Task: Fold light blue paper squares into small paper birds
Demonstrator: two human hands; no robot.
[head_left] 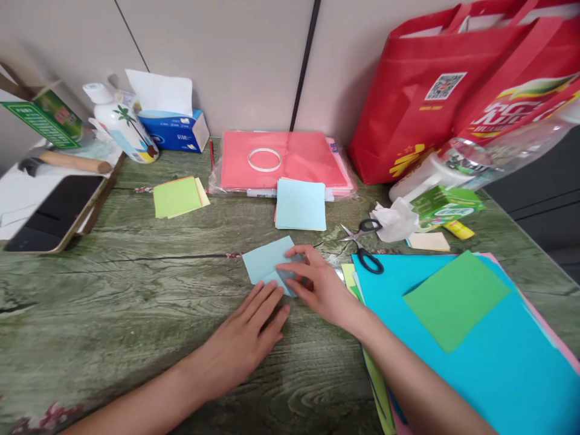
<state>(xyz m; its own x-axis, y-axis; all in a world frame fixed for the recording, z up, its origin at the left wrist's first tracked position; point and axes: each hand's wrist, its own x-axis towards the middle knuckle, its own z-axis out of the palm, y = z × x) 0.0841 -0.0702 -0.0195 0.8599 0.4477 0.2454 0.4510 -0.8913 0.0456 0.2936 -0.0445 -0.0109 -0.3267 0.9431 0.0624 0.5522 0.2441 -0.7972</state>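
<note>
A small light-blue paper square (267, 261) lies on the green wood-grain table (136, 302), partly folded at its near corner. My left hand (247, 335) lies flat with fingers stretched out, its fingertips at the paper's near edge. My right hand (317, 284) rests on the paper's right part, fingers spread and pressing it down. Neither hand grips anything.
A stack of light-blue squares (300, 204) sits behind, before a pink paper pack (290, 158) with a tape ring (264, 159). Scissors (365, 244), large cyan sheets (475, 350) and a green sheet (455, 299) lie right. Green notes (177, 197), tissue box (174, 130), phone (57, 212), red bag (453, 84).
</note>
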